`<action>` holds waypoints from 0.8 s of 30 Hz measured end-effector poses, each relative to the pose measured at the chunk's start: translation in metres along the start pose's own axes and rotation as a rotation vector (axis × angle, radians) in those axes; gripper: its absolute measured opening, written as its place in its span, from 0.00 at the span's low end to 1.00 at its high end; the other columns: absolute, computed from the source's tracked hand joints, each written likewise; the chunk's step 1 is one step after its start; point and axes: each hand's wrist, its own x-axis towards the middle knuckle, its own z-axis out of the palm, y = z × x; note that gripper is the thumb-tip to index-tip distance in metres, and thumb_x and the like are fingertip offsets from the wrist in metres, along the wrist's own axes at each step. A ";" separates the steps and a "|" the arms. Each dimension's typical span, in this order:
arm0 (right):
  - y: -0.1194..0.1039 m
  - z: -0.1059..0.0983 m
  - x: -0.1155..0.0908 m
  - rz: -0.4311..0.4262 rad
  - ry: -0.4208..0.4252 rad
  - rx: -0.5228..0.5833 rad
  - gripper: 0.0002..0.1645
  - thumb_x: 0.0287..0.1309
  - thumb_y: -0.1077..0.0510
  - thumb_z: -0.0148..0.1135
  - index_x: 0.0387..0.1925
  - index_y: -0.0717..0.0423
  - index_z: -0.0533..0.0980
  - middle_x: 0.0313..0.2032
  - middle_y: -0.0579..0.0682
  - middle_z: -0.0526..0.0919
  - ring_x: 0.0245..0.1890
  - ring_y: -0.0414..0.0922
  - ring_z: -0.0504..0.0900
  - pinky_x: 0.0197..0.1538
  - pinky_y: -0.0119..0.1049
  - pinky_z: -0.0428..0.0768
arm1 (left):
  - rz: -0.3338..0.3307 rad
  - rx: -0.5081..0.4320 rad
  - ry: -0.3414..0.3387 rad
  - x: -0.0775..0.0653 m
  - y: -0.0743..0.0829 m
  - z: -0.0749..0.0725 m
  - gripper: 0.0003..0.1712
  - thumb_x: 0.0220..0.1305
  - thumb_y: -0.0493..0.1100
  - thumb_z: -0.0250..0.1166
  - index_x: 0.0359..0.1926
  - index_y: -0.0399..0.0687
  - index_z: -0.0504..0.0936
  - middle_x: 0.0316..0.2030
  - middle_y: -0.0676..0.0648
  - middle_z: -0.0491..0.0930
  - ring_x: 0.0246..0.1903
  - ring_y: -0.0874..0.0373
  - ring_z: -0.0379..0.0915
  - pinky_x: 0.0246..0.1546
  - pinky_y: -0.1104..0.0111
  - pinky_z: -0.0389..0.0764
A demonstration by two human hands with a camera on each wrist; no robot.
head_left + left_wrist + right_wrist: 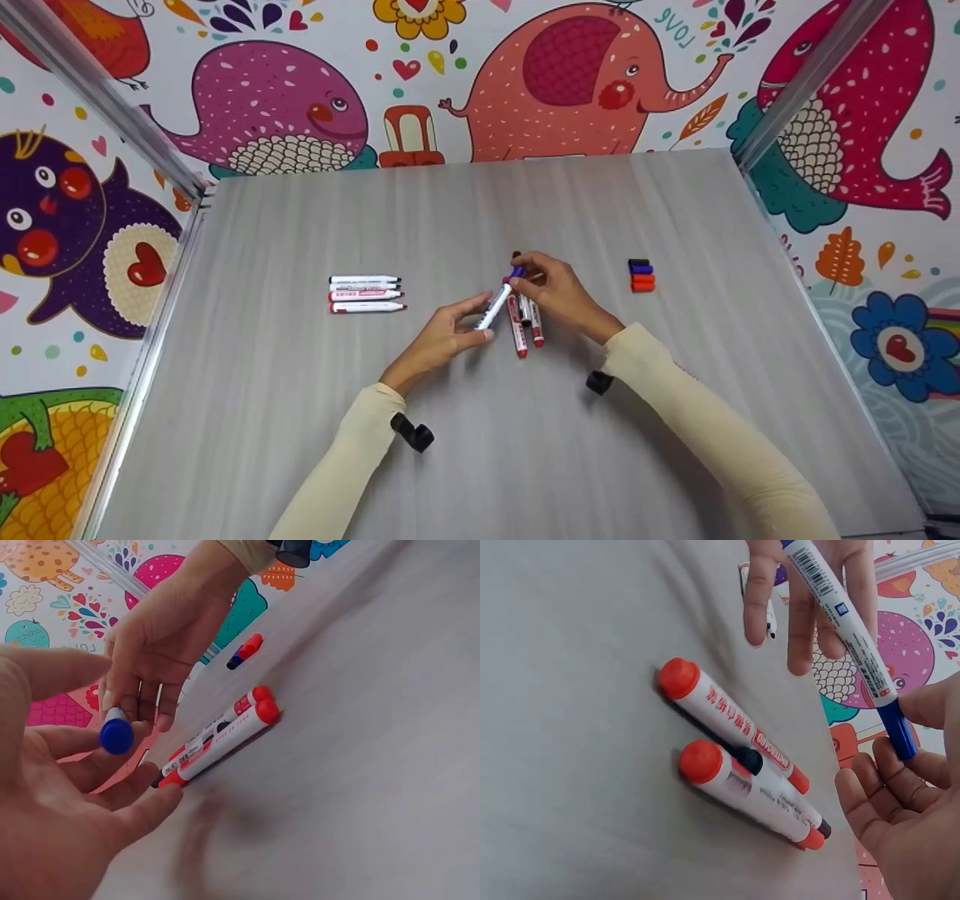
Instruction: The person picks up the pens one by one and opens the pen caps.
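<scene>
My right hand (559, 289) pinches the blue cap (900, 733) of a white whiteboard marker (847, 626), which slants toward my left hand. My left hand (442, 330) is around the marker's other end with fingers spread. In the left wrist view, the blue end plug (117, 736) overlaps its fingers and the thumb stands apart from it. Below the hands lie capped markers: a red one (731, 709), another red one (761, 802) and a black-capped one (750, 760), partly covered by its neighbours.
Several uncapped markers (367, 295) lie in a row on the left of the grey table (262, 420). On the right, several loose caps (641, 276) in black, blue and red sit together. Walls with cartoon animals (577, 75) border the table.
</scene>
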 end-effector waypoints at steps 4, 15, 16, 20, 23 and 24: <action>0.003 -0.001 -0.006 0.013 -0.002 -0.002 0.23 0.77 0.57 0.69 0.64 0.67 0.80 0.51 0.56 0.89 0.49 0.54 0.88 0.60 0.55 0.85 | -0.002 0.045 0.089 0.003 0.000 0.001 0.35 0.73 0.35 0.69 0.77 0.32 0.73 0.68 0.33 0.79 0.68 0.42 0.76 0.69 0.51 0.79; 0.007 0.000 -0.020 -0.003 0.010 0.005 0.21 0.75 0.61 0.71 0.63 0.66 0.81 0.50 0.54 0.89 0.49 0.50 0.86 0.59 0.50 0.84 | -0.005 0.245 0.136 0.013 0.003 0.001 0.21 0.73 0.39 0.73 0.65 0.41 0.88 0.57 0.43 0.88 0.60 0.48 0.82 0.66 0.48 0.80; 0.007 0.000 -0.021 -0.007 0.012 0.002 0.21 0.75 0.61 0.71 0.63 0.66 0.81 0.50 0.53 0.89 0.49 0.49 0.86 0.59 0.50 0.84 | -0.005 0.256 0.132 0.014 0.004 0.001 0.21 0.73 0.39 0.73 0.64 0.41 0.88 0.57 0.44 0.88 0.59 0.48 0.82 0.66 0.48 0.80; 0.007 -0.001 -0.025 -0.022 0.012 -0.010 0.20 0.75 0.61 0.71 0.62 0.66 0.81 0.50 0.52 0.89 0.48 0.49 0.86 0.58 0.50 0.84 | 0.001 0.286 0.117 0.018 0.006 0.001 0.21 0.73 0.38 0.73 0.64 0.42 0.88 0.58 0.45 0.88 0.58 0.50 0.82 0.65 0.50 0.81; 0.007 -0.003 -0.027 -0.025 0.013 -0.026 0.19 0.75 0.61 0.71 0.61 0.66 0.81 0.50 0.52 0.89 0.47 0.48 0.86 0.59 0.50 0.84 | -0.003 0.295 0.101 0.020 0.007 0.001 0.20 0.73 0.37 0.73 0.64 0.43 0.88 0.58 0.46 0.88 0.57 0.49 0.82 0.64 0.51 0.82; 0.007 -0.004 -0.028 -0.024 0.013 -0.032 0.19 0.75 0.61 0.70 0.61 0.66 0.81 0.50 0.52 0.89 0.47 0.48 0.85 0.59 0.51 0.84 | -0.004 0.294 0.098 0.020 0.007 0.001 0.20 0.73 0.37 0.73 0.64 0.43 0.88 0.58 0.46 0.88 0.57 0.49 0.82 0.63 0.51 0.82</action>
